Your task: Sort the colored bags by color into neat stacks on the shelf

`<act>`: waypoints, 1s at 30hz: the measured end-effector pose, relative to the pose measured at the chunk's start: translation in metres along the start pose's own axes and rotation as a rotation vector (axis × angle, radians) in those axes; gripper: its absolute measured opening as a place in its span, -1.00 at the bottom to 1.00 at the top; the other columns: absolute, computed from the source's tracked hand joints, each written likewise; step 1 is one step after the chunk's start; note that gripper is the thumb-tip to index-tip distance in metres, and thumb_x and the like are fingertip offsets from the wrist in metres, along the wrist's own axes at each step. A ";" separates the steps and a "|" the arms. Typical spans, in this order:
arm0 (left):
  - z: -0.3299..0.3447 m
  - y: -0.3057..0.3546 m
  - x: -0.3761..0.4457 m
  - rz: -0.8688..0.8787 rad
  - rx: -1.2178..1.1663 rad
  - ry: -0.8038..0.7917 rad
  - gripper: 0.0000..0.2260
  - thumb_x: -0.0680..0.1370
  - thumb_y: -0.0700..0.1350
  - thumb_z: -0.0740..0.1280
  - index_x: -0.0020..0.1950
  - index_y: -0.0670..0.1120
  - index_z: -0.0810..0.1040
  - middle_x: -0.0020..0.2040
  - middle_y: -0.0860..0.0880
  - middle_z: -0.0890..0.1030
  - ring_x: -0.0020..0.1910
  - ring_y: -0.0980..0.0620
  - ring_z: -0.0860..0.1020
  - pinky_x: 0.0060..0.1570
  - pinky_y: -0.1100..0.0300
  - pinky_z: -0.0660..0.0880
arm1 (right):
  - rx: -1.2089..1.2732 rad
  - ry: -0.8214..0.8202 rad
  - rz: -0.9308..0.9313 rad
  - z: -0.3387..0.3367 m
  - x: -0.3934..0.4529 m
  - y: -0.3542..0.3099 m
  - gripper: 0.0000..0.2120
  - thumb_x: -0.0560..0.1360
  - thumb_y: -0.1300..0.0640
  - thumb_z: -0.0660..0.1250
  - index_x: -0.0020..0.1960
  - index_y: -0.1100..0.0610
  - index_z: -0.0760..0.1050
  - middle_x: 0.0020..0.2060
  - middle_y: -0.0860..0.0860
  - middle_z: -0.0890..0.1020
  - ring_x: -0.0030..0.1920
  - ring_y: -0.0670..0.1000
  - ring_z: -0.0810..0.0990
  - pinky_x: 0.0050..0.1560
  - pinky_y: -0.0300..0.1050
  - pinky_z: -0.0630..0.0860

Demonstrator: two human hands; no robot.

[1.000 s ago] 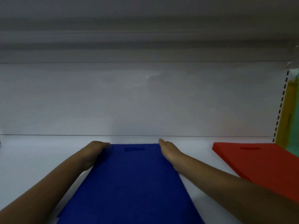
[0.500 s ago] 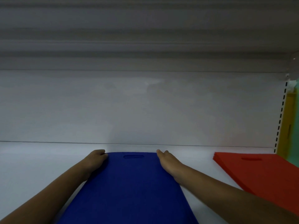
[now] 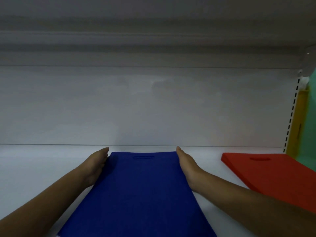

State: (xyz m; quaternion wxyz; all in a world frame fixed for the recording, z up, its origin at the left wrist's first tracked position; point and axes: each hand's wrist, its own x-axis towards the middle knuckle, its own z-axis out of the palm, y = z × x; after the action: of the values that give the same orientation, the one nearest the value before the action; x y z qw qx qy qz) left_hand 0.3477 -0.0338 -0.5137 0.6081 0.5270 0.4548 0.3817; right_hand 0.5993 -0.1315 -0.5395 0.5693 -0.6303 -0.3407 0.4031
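Both hands now flat against blue bags.

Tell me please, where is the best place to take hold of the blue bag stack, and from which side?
Probably by its two long side edges, one hand on each. The blue bag stack lies flat, long edges towards the person, and the left hand and right hand already flank it with straight fingers. The handle cutout is at the far end.

The bag stack is dark blue, the other stack is red, the shelf is white.
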 end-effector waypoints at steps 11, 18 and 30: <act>-0.030 0.005 0.001 -0.059 -0.003 -0.003 -0.45 0.66 0.04 0.07 0.52 -0.30 0.13 0.50 -0.27 0.23 0.47 -0.20 0.25 0.46 -0.07 0.16 | 0.045 0.015 0.014 0.003 0.003 -0.001 -0.47 0.59 -0.28 0.01 0.11 0.08 0.57 0.05 0.09 0.66 0.09 0.11 0.61 0.21 0.03 0.53; -0.019 0.001 0.003 -0.045 -0.026 0.034 -0.47 0.67 0.01 0.09 0.52 -0.30 0.15 0.49 -0.25 0.26 0.45 -0.17 0.29 0.36 0.04 0.24 | -0.003 0.004 0.014 0.008 -0.002 -0.001 -0.44 0.57 -0.31 0.00 0.23 0.05 0.53 0.08 0.05 0.64 0.09 0.09 0.60 0.23 0.05 0.51; -0.017 -0.006 -0.001 -0.011 0.124 0.034 -0.61 0.67 0.02 0.09 0.32 -0.23 0.44 0.26 -0.12 0.52 0.23 -0.09 0.49 0.23 0.08 0.41 | -0.153 -0.001 -0.036 0.008 -0.018 -0.002 -0.42 0.58 -0.30 -0.05 0.39 0.02 0.40 0.19 0.01 0.57 0.15 0.04 0.56 0.29 0.03 0.46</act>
State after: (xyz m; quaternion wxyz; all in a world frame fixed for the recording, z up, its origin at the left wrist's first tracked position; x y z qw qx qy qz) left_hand 0.3314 -0.0309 -0.5202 0.5688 0.5545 0.4905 0.3584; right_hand 0.5843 -0.1439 -0.5359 0.5264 -0.6656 -0.3819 0.3661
